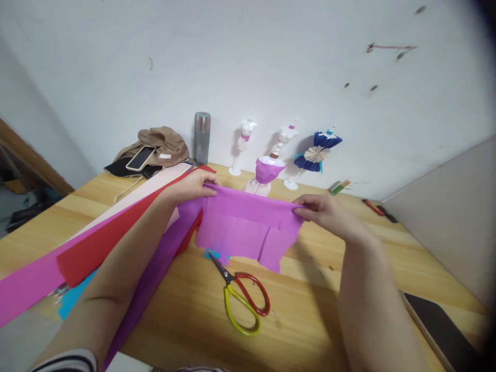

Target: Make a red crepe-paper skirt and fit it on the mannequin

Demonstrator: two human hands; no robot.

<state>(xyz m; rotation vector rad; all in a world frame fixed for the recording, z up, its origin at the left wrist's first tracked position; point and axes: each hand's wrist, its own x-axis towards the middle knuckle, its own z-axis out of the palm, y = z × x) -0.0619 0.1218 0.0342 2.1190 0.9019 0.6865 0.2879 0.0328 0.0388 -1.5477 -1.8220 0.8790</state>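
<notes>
Left hand (194, 187) and right hand (323, 213), each closed in a pinch on an upper corner of a rectangular piece of thin purple crepe-like material (251, 225). The purple piece hangs stretched between them, its lower edge uneven, above the middle of the light wooden table (302, 310). Just nearer lie open-bladed scissors (228, 279) with one red and one yellow handle loop, the blade tips beside small blue scraps (219, 256). Directly beyond the piece stands a white miniature dress form with a purple top and pale skirt (269, 170); farther back, near the wall, are two more white miniature forms with pink bands (246, 137) (287, 135) and one dressed in pleated dark blue with a cream fan-shaped rosette (316, 154). Left: long red (112, 232), pink and purple strips, a grey metallic flask (202, 139), and a phone (141, 158) on brown cloth and a black item. Near right: a dark flat device (439, 328).
</notes>
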